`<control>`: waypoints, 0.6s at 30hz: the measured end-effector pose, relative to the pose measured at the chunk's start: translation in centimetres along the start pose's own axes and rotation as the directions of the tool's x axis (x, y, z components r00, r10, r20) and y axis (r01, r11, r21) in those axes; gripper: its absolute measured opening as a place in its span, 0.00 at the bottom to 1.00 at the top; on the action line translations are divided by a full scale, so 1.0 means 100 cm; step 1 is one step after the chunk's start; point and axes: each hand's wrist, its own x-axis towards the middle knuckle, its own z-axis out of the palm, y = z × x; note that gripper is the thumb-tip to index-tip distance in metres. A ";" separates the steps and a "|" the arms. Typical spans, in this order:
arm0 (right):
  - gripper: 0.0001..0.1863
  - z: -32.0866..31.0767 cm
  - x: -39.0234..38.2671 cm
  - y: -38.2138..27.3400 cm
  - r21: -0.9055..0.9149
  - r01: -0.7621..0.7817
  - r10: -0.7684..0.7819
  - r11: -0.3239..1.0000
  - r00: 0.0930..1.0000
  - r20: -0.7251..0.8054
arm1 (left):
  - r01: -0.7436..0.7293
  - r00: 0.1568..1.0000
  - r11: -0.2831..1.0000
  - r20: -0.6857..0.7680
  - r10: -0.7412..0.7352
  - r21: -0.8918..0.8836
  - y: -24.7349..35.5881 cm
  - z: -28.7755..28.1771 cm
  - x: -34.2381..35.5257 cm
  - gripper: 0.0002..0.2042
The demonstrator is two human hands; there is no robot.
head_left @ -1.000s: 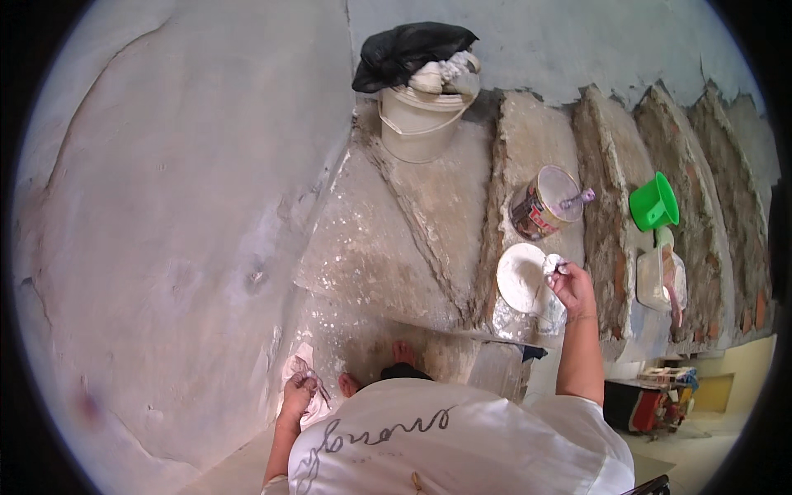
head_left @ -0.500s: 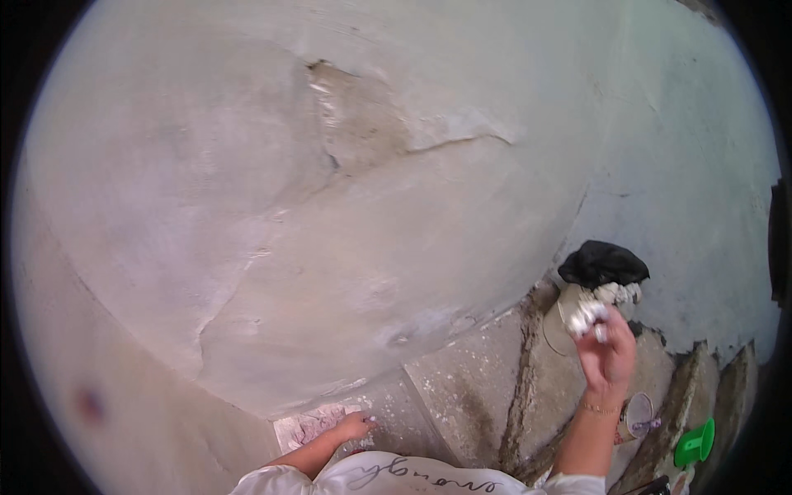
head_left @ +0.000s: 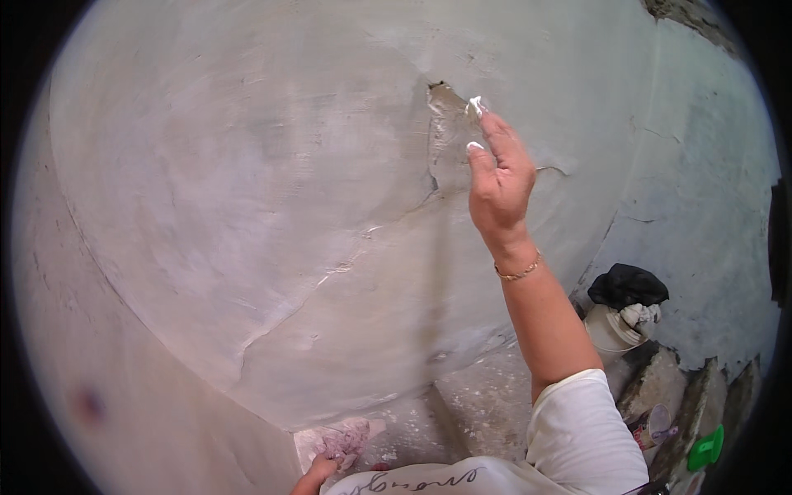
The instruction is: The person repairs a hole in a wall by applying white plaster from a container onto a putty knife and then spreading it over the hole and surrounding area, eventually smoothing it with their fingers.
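Note:
My right hand [head_left: 503, 173] is raised against the pale plastered wall [head_left: 272, 181], at the upper right end of a chipped patch [head_left: 445, 136] of bare grey-brown. Its fingers are stretched out with the thumb apart. White paste [head_left: 474, 107] coats the fingertips, and the thumb tip is white too. My left hand [head_left: 324, 466] is low, at the near edge of a pinkish-white, crumpled-looking sheet or board [head_left: 359, 431]. Its fingers are mostly hidden, so I cannot tell whether it grips that.
A pale bucket [head_left: 610, 332] stands right of my arm, with black cloth or plastic [head_left: 629, 285] and a whitish lump [head_left: 640, 316] at its top. Rough concrete steps [head_left: 656, 384] hold a tub [head_left: 653, 425] and a green plastic item [head_left: 706, 447]. A crack runs across the wall.
My right hand has moved up and left from beside the bucket to the chipped wall patch, its fingers straightening. My left hand has drawn down and left. The view has shifted slightly.

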 end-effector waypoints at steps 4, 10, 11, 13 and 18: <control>0.22 0.026 0.000 0.006 -0.243 0.222 -0.214 0.944 0.975 0.056 | 0.063 0.996 0.982 -0.048 -0.073 -0.178 0.014 -0.019 -0.014 0.13; 0.31 0.055 -0.002 0.017 -0.495 0.309 -0.238 0.812 0.950 0.203 | -0.031 0.998 0.996 -0.062 0.026 -0.088 -0.024 -0.053 0.034 0.13; 0.33 0.058 -0.003 0.019 -0.533 0.299 -0.214 0.791 0.953 0.216 | -0.005 0.998 0.991 -0.063 -0.003 -0.131 -0.029 -0.057 0.038 0.13; 0.35 0.055 -0.008 0.028 -0.600 0.309 -0.205 0.738 0.950 0.237 | 0.052 0.997 0.977 -0.040 -0.061 -0.205 -0.004 -0.054 0.030 0.12; 0.35 0.051 -0.013 0.026 -0.638 0.312 -0.201 0.704 0.949 0.243 | 0.043 0.999 0.979 0.015 -0.040 -0.201 0.012 -0.057 0.023 0.11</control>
